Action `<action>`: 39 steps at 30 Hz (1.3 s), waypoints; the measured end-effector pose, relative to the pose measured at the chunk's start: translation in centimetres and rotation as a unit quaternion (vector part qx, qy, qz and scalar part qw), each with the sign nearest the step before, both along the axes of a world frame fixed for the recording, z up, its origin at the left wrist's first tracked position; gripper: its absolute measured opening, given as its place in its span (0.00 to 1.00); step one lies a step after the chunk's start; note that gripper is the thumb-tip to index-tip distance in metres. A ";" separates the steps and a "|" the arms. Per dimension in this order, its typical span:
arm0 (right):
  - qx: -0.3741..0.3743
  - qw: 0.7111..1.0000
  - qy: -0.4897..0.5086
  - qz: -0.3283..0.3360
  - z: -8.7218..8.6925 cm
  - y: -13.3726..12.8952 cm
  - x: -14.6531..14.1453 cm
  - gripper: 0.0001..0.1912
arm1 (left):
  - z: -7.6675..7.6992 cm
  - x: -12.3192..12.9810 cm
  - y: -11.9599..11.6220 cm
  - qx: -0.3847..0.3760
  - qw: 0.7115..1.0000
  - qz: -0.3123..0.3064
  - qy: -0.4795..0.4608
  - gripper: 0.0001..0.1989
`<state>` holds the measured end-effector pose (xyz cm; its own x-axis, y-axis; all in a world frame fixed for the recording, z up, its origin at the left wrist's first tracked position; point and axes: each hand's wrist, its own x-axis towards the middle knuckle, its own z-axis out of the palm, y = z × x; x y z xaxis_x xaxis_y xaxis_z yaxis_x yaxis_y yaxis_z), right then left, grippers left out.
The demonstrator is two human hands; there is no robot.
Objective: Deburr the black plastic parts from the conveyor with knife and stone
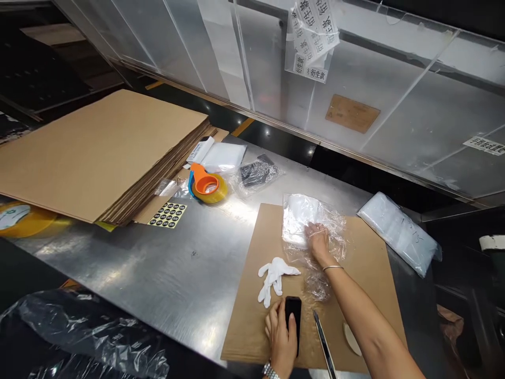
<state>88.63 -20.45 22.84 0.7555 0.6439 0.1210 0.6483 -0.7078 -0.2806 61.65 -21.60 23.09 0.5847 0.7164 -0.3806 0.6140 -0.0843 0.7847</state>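
Near the front edge, my left hand (281,331) is wrapped round a narrow black box (293,310) lying on a brown cardboard sheet (366,252). Farther back, my right hand (317,239) reaches into clear plastic wrapping, its fingers on a stack of white bags (302,210); whether they pinch anything is hidden by the film. A white glove (276,276) lies just beyond my left hand. To the right of the black box rests a slim cutter knife (323,342). A pale round object (351,339) is partly covered by my right forearm.
On the metal table (189,263) stand a tall cardboard stack (102,152), an orange tape dispenser (207,184), a sticker sheet (168,215) and a bagged dark item (258,171). A white plastic packet (400,229) lies at the right. A transparent panel (394,105) borders the back.
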 end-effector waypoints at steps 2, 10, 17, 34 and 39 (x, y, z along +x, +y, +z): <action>0.032 0.999 0.026 0.004 0.0 0.0 0.2 0.13 | 0.3 0.0 0.7 0.016 1.000 0.008 -0.021 0.21; 0.196 0.963 0.165 -0.086 2.7 -3.2 -3.3 0.12 | 3.0 4.1 3.5 -0.125 0.979 0.026 -0.161 0.17; 0.285 0.856 0.418 -0.106 8.6 -6.5 -10.6 0.19 | 6.4 7.8 6.8 -0.056 0.951 -0.160 -0.261 0.38; 0.257 0.814 0.515 -0.072 12.6 -11.6 -14.0 0.15 | 9.3 6.0 7.4 -0.240 0.901 -0.336 -0.137 0.24; 0.245 0.819 0.513 -0.079 12.1 -11.5 -15.0 0.15 | 9.8 5.1 7.1 -0.171 0.945 -0.231 -0.153 0.13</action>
<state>73.60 -31.93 34.93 0.6903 0.5928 -0.4148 -0.1953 -0.3993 -0.8957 66.74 -14.49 32.91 0.9256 0.2231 -0.3057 0.3132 0.0019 0.9497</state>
